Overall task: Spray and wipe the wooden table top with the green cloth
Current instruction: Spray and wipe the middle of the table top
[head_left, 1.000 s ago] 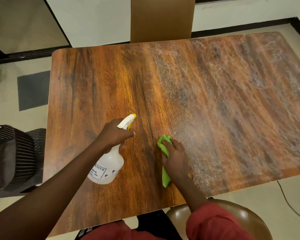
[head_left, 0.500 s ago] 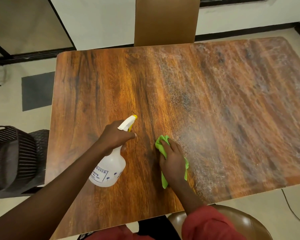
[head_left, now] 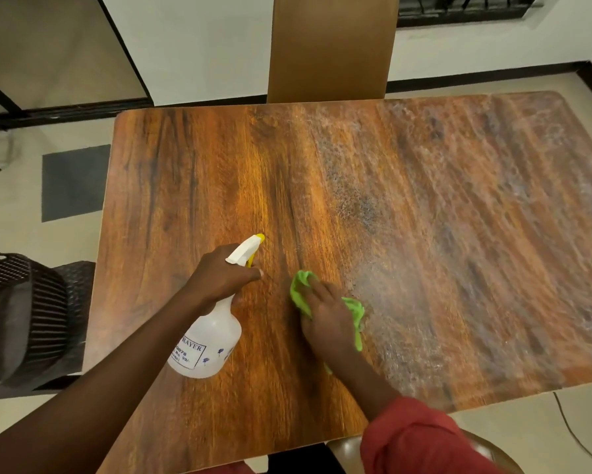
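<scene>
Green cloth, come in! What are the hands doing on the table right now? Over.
Left hand grips spray bottle. Right hand flat on green cloth on table. Wet film to its right. Nothing blocking.

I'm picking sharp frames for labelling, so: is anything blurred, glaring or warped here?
Head view: motion blur smears the right hand and the green cloth under it. Head view: the spray bottle label is soft and only partly readable. Head view: the wide lens bows the edges of the table top, a warm sheen runs down its left-centre, and its right half looks hazy with spray.
</scene>
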A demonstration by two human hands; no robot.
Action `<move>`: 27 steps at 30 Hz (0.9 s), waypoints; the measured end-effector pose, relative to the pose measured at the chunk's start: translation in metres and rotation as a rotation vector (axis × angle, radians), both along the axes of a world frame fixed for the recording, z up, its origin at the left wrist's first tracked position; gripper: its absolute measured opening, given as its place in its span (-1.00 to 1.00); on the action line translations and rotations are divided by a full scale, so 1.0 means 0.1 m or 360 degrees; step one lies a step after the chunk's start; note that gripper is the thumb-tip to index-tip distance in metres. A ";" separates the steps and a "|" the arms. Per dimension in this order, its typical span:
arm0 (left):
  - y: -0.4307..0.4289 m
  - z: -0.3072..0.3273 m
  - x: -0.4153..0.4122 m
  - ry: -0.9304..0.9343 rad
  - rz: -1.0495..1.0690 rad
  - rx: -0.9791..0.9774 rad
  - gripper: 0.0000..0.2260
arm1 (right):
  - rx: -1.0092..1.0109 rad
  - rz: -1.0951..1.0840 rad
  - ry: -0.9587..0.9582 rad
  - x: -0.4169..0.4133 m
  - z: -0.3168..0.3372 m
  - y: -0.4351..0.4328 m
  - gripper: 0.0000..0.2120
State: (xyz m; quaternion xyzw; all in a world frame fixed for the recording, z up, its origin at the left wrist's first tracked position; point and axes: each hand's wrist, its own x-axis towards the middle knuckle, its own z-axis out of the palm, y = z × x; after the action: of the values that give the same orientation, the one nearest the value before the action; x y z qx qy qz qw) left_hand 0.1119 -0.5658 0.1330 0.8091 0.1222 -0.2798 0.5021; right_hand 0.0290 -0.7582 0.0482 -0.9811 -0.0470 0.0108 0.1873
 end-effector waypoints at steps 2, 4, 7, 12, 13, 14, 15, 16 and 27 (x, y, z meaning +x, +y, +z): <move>-0.01 -0.01 0.02 -0.0006 0.0023 -0.0028 -0.71 | 0.0005 0.0165 0.0034 -0.10 -0.01 0.05 -0.52; -0.02 -0.01 0.05 -0.0040 0.0020 -0.0038 -0.77 | 0.0037 0.0145 0.0023 0.03 -0.03 -0.08 -0.51; -0.01 -0.03 0.08 -0.0052 -0.0002 -0.0029 -0.75 | 0.0114 -0.0227 0.0042 0.33 -0.05 -0.35 -0.49; -0.01 -0.05 0.09 -0.0025 0.0018 -0.0009 -0.71 | 0.0093 -0.0176 0.0042 0.33 -0.02 -0.03 -0.50; -0.02 -0.06 0.10 -0.0031 0.0035 -0.0014 -0.72 | 0.0089 -0.0043 0.0020 0.26 -0.03 0.06 -0.50; -0.02 -0.06 0.13 -0.0035 0.0047 -0.0016 -0.72 | 0.0096 0.0063 0.0002 0.20 -0.05 0.10 -0.50; -0.03 -0.06 0.15 -0.0037 0.0043 -0.0013 -0.72 | 0.0120 0.0113 -0.0012 0.19 -0.05 0.07 -0.49; -0.02 -0.06 0.17 -0.0039 0.0028 -0.0008 -0.70 | 0.0157 0.0070 -0.0020 0.24 -0.05 -0.02 -0.49; 0.11 -0.12 0.38 0.0007 0.0027 -0.0029 -0.52 | 0.0240 -0.0123 0.0013 0.74 -0.13 0.25 -0.54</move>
State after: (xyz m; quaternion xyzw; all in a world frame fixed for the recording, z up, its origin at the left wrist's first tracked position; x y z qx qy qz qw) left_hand 0.1496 -0.5552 0.1206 0.8027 0.1276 -0.2785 0.5116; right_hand 0.1026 -0.7329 0.0348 -0.9652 -0.0089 0.0038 0.2612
